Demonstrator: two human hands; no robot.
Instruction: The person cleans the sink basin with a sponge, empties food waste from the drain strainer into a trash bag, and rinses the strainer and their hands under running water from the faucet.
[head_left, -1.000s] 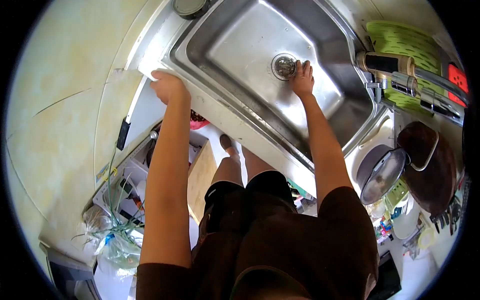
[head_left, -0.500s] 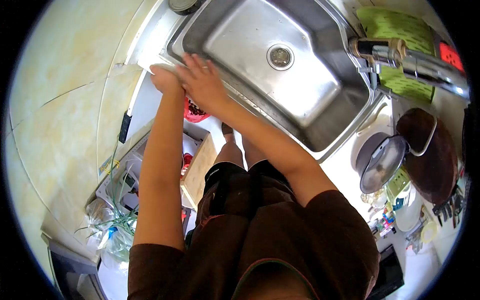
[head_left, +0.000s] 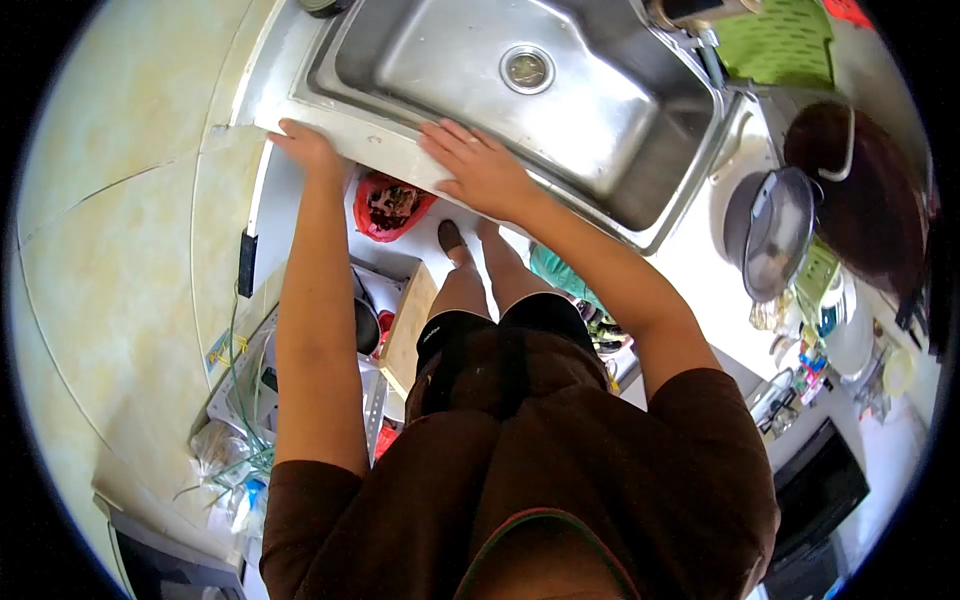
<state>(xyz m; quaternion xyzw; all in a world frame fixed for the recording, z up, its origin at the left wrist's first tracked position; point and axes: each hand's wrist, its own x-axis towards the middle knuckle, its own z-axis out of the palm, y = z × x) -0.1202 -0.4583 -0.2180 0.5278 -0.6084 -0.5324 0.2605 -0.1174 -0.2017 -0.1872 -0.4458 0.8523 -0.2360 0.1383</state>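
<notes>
The head-worn camera looks forward and steeply down through a wide, rounded field with dark corners, taking in the wearer's brown shirt [head_left: 600, 460] close below, left hand [head_left: 312, 150] and right hand [head_left: 490, 180] at mid-range, and the sink [head_left: 440, 60] at the upper edge.

Stainless-steel sink [head_left: 450, 75], round drain [head_left: 527, 69] uncovered in its floor; left hand [head_left: 308, 150] at the left end of the white counter edge [head_left: 375, 145], fingers extended; right hand [head_left: 482, 172] farther along the same edge, palm down, fingers flat, pointing toward the sink; red plastic bag [head_left: 372, 222] with dark contents below, between the forearms; lime-green slotted mat [head_left: 785, 50] behind the basin's right corner; metal pan [head_left: 780, 235] on the right, beside a dark brown oval object [head_left: 860, 190]
</notes>
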